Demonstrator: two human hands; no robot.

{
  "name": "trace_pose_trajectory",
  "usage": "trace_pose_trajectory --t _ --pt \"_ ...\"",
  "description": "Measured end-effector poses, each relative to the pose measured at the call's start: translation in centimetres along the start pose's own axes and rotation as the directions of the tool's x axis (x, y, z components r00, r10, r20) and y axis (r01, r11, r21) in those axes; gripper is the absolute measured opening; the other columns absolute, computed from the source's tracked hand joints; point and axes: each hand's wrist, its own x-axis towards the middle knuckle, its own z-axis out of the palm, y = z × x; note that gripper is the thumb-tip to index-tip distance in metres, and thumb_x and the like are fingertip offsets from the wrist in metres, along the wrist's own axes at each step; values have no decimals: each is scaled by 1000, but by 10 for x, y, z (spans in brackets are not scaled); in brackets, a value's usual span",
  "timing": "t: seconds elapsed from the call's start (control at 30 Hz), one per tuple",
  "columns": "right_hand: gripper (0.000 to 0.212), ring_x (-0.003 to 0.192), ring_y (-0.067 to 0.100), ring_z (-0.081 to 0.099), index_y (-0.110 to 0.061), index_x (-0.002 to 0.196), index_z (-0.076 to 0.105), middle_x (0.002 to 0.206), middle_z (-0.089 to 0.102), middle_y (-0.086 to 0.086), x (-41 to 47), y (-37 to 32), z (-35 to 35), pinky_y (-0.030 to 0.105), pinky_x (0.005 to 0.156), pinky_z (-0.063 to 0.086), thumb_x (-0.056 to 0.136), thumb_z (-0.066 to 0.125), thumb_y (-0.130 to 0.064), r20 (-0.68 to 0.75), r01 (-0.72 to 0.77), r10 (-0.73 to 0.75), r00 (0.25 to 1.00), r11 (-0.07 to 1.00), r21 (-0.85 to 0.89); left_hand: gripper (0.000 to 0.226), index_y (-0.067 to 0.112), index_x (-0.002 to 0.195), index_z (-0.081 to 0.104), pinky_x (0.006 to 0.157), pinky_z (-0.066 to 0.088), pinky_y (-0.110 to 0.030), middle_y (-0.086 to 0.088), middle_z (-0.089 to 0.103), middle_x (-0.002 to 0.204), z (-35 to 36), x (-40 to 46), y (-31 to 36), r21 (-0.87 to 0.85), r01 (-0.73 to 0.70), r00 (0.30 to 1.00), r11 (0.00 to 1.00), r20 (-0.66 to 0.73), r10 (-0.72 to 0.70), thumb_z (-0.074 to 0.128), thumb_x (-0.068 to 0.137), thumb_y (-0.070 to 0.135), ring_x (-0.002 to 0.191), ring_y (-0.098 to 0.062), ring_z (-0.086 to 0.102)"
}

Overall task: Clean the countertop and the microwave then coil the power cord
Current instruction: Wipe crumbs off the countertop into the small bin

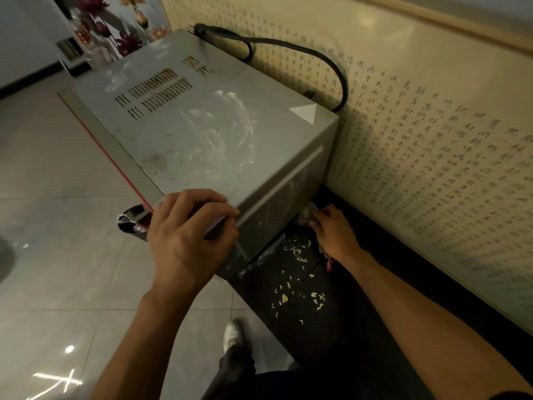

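Microwave [202,125] dominates the view: grey box on the dark table [331,327], back toward the patterned wall [432,140] on the right. It looks tipped, near edge lifted off the table, though we can't be sure of the tilt. Top panel is dusty, with white smear marks mid-panel.

Power cord [317,53] loops black from the far rear corner, down between microwave and wall. Not coiled.

Our left hand [184,235] is clamped on the near top edge of the microwave, fingers curled over it, apparently holding it up. Our right hand [334,232] is closed on a cloth [307,215], pressed at the near right bottom corner of the microwave, right at the table. Hands are apart, one on each side of that corner.

Crumbs [300,287] lie scattered on the table, near side of the microwave, just beside the right forearm.

Our read: table-cleaning step, working under or beside the microwave base. Microwave top not yet wiped, cord untouched. Next move needs the cloth swept toward the near side to gather the crumbs, with the left hand's grip firm; if it slips, the box lands on the right hand.
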Motion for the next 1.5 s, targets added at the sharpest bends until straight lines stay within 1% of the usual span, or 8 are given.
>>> trace_pose_trajectory --t 0.17,0.33,0.57,0.73,0.87,1.03,1.17,1.5 --pt "36 108 21 51 -30 135 54 124 46 2 1 -15 2 36 90 49 101 48 -39 109 190 -189 976 982 3 5 13 92 77 79 43 -32 -8 71 103 -1 0 2 2 11 1000 1000 -9 -11 76 88 16 98 -20 58" --pt "39 107 11 42 -40 139 51 127 46 -10 -10 -10 -2 30 91 42 100 52 -38 270 416 -407 873 909 28 6 13 94 77 79 42 -31 -7 71 105 -2 -1 2 -5 13 1000 1000 0 -13 76 89 17 97 -20 58" --pt "33 104 13 46 -27 131 64 121 53 -4 -19 -8 -6 28 91 42 98 58 -25 275 511 -521 808 852 110 9 14 97 78 81 40 -29 -7 71 107 -3 -2 0 -17 5 1000 1000 16 -5 74 91 19 98 -22 60" --pt "33 102 23 52 -19 127 67 116 57 7 -15 16 -19 33 89 43 94 65 -18 39 363 -367 930 928 80 9 13 97 78 83 39 -28 -7 71 107 -2 -2 0 -24 4 1000 1000 5 -4 74 91 18 98 -21 59" --pt "38 102 24 53 -19 134 62 117 55 6 -19 26 -17 39 89 47 96 62 -21 60 306 -309 949 951 56 8 13 96 77 83 38 -27 -7 71 106 -2 -3 0 -26 5 1000 1000 1 -5 75 90 18 98 -20 58" --pt "40 101 11 50 -23 136 57 119 51 -2 -38 16 -9 29 87 48 97 58 -31 87 363 -367 926 930 66 7 13 96 77 80 41 -30 -7 71 107 -2 -3 0 -23 2 1000 1000 0 -2 75 91 17 98 -22 60" --pt "43 103 4 46 -23 140 54 122 48 -6 -61 3 -5 24 89 46 98 57 -31 66 313 -320 945 944 102 6 14 96 78 80 42 -31 -6 71 107 -2 -3 1 -29 11 1000 1000 -1 -11 74 92 17 98 -21 60" --pt "40 108 2 47 -29 140 50 123 42 -14 -96 -17 0 26 95 49 99 53 -31 166 261 -280 945 956 132 9 15 99 78 79 47 -36 -5 71 108 -3 -4 0 -57 4 1000 998 2 -4 71 95 20 99 -23 62"
